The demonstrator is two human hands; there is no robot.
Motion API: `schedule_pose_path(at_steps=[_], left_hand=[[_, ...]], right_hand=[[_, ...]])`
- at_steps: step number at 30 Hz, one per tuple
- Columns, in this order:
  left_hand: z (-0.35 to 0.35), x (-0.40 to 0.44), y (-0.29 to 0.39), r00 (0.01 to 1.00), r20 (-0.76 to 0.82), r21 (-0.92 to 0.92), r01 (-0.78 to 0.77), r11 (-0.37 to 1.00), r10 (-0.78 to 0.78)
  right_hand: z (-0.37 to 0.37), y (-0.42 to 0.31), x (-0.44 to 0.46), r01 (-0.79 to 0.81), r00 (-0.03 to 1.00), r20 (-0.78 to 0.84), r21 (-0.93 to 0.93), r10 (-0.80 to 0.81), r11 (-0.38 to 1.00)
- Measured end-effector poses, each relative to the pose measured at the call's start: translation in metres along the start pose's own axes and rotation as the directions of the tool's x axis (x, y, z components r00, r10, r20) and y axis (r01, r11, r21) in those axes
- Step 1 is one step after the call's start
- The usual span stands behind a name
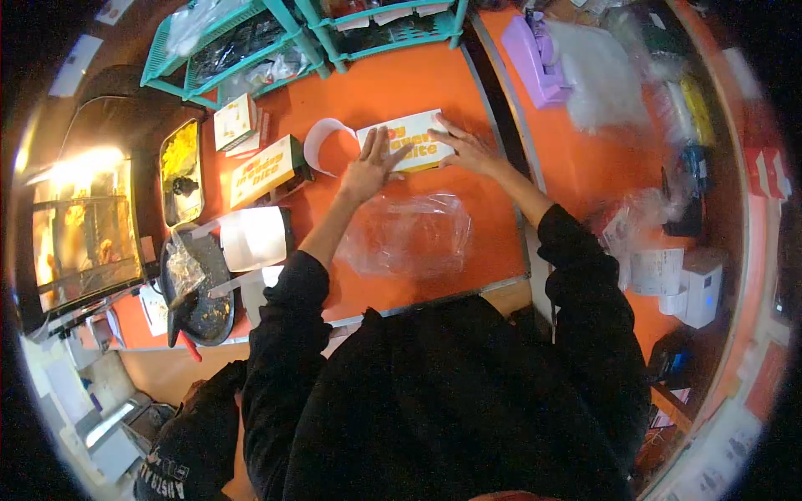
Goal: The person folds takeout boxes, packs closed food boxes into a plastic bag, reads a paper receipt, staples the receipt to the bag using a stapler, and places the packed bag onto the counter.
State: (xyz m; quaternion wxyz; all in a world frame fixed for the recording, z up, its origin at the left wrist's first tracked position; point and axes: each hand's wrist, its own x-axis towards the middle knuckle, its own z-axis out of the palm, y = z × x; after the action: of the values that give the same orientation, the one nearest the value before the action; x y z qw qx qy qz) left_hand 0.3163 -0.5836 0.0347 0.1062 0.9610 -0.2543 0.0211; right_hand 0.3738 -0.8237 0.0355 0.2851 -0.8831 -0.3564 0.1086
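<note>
On the orange table lies a flat white box with orange and yellow lettering point(424, 152). My left hand point(370, 165) rests on the left part of its top, fingers spread. Across the box's right end lies my right hand point(469, 152), its fingers apart too. Just left of the box, a curled white strip point(322, 144) stands on the table. A crumpled clear plastic bag point(409, 235) is spread nearer to me, below both hands.
At the left are another lettered box point(266, 174), a white container point(254, 239), a black pan point(209, 288) and a yellow food tray point(180, 171). Teal racks point(305, 42) stand behind. A purple dispenser point(535, 63) is at the right. Another person point(200, 434) is lower left.
</note>
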Motion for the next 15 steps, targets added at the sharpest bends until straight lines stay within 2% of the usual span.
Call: schedule_pose_path(at_steps=[1,2,4,5,7,9,11,13,14,15], left_hand=[[-0.002,0.000,-0.001,0.999,0.044,0.071,-0.011,0.997,0.008],[0.003,-0.003,0.001,0.999,0.043,0.068,-0.014,0.998,0.011],[0.012,-0.005,0.004,0.998,0.040,0.093,0.043,0.995,-0.047],[0.010,-0.007,0.007,0.999,-0.047,0.084,0.026,0.996,-0.023],[0.003,-0.006,0.005,1.000,-0.005,0.090,-0.002,0.996,0.003],[0.003,-0.013,0.000,0.999,0.037,0.093,-0.023,0.995,0.019],[0.003,-0.020,-0.005,0.997,-0.046,-0.130,-0.064,0.989,0.059],[-0.005,-0.022,0.009,0.999,-0.045,-0.073,-0.019,0.997,0.016],[-0.007,-0.020,0.017,0.998,-0.049,-0.020,0.034,0.999,-0.035],[-0.003,-0.018,0.019,0.998,-0.054,-0.019,0.030,0.999,-0.031]], right_hand=[[-0.007,-0.006,0.000,-0.085,0.994,0.065,-0.024,0.086,0.996],[-0.005,-0.003,-0.003,-0.089,0.994,0.064,-0.027,0.090,0.996],[0.000,0.005,-0.004,0.068,0.996,-0.048,-0.031,-0.069,0.997],[-0.001,0.005,-0.003,0.065,0.996,-0.053,-0.032,-0.066,0.997],[0.000,0.004,-0.003,0.064,0.997,-0.057,0.090,-0.059,0.994],[-0.006,-0.002,-0.004,0.003,1.000,0.003,0.088,-0.003,0.996],[-0.004,0.000,-0.002,-0.053,0.998,0.047,0.082,0.050,0.995],[0.012,0.016,-0.002,0.193,0.949,-0.255,0.003,-0.186,0.981],[-0.008,0.009,-0.001,0.191,0.948,-0.261,-0.004,-0.185,0.982],[-0.046,-0.008,0.000,0.055,0.975,-0.214,0.001,-0.054,0.998]])
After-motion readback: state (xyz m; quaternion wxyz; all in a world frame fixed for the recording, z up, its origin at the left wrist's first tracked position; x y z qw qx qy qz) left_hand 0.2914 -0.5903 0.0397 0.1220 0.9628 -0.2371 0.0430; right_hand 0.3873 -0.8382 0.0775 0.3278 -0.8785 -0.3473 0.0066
